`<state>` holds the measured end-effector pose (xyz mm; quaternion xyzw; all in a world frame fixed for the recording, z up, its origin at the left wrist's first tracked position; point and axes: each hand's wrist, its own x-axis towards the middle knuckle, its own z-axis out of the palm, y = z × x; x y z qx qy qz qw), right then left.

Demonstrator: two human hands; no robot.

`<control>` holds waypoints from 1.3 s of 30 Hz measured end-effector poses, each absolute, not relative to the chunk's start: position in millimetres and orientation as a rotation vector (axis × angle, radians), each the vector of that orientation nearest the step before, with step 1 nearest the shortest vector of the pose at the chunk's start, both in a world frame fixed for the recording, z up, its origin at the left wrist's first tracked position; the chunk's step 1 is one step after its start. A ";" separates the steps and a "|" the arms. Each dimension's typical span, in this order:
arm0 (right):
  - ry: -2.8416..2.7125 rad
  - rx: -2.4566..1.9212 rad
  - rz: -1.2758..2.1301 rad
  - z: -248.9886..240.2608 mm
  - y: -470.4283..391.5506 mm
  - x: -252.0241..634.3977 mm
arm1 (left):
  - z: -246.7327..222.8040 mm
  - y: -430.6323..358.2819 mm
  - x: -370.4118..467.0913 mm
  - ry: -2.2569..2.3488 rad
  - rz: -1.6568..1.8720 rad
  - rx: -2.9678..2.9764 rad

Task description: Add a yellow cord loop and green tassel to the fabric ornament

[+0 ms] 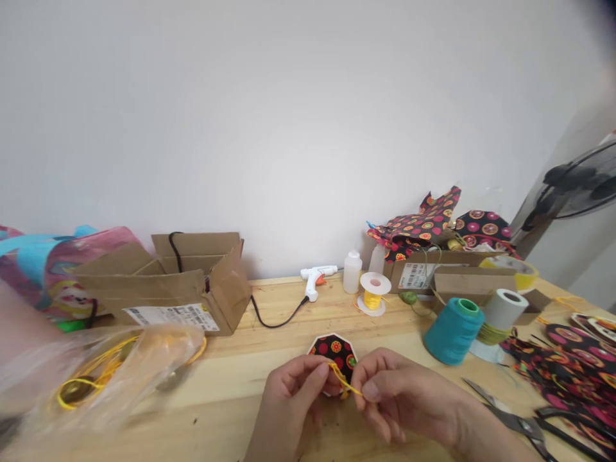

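Observation:
Between my two hands runs a short length of yellow cord (pixel 342 377). My left hand (pixel 297 391) pinches it at one end, near what looks like a knot or loop. My right hand (pixel 392 388) grips the other end between thumb and fingers. Just behind the cord sits an octagonal piece covered in black floral fabric with a pale rim (pixel 333 345); my fingers hide its lower part. Whether the cord is attached to that piece I cannot tell.
Scissors (pixel 514 420) lie at the right beside patterned fabric pieces (pixel 572 378). Nearby stand a teal thread cone (pixel 453 330) and a yellow cord spool (pixel 373 296). A glue gun (pixel 315 280), an open cardboard box (pixel 192 289) and a plastic bag of yellow cords (pixel 125 366) are further off.

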<state>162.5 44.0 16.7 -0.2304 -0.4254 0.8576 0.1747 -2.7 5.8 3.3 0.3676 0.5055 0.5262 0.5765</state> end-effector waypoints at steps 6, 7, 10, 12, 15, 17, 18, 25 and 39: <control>-1.432 -0.596 2.315 19.5 39.3 161.5 | 1.7 3.8 -4.4 1.143 1.206 0.858; -1.435 -0.599 2.301 18.9 39.5 160.8 | 2.0 4.1 -4.4 1.159 1.212 0.866; -1.393 -0.641 2.275 16.2 41.8 159.4 | 4.2 4.9 -3.0 1.206 1.242 0.904; -1.332 -0.664 2.265 15.1 43.7 159.0 | 5.3 4.7 -1.4 1.222 1.258 0.933; -1.237 -0.688 2.239 15.1 45.2 158.2 | 4.6 3.5 0.0 1.225 1.231 1.014; -1.228 -0.712 2.196 14.7 44.9 155.7 | 2.9 3.0 -0.1 1.219 1.202 1.090; -1.251 -0.729 2.163 14.0 44.3 153.8 | 2.0 3.0 -0.5 1.219 1.193 1.118; -1.706 -0.971 1.601 9.5 37.1 139.6 | 1.4 6.7 -4.2 1.187 1.226 1.086; -2.208 -1.104 0.867 7.8 37.8 144.3 | 6.0 7.8 -1.0 1.127 1.093 1.047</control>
